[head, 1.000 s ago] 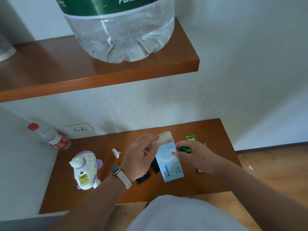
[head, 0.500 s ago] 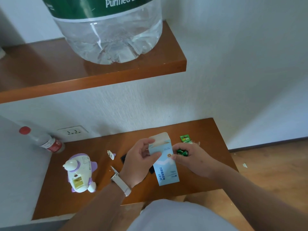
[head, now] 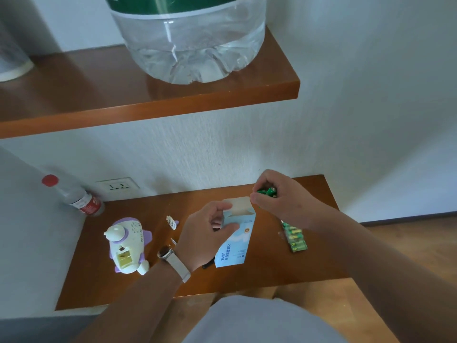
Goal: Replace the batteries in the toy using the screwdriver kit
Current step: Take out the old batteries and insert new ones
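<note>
While left hand (head: 205, 233) grips pale-blue cardboard box (head: 235, 246), right hand (head: 279, 196), pinching green cylindrical batteries (head: 268, 191), has risen to its one o'clock (insertion likely next).

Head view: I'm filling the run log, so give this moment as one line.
left hand: holds box | right hand: grips batteries near box top | toy: on table, compartment open

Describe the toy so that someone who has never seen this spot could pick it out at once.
Start at the lower wooden shelf and go to its left end, in front of the wall socket and the red-capped bottle. The toy lies there, left of the left hand: it alone is white and purple, plane-shaped, with an open yellow compartment facing up.
</note>
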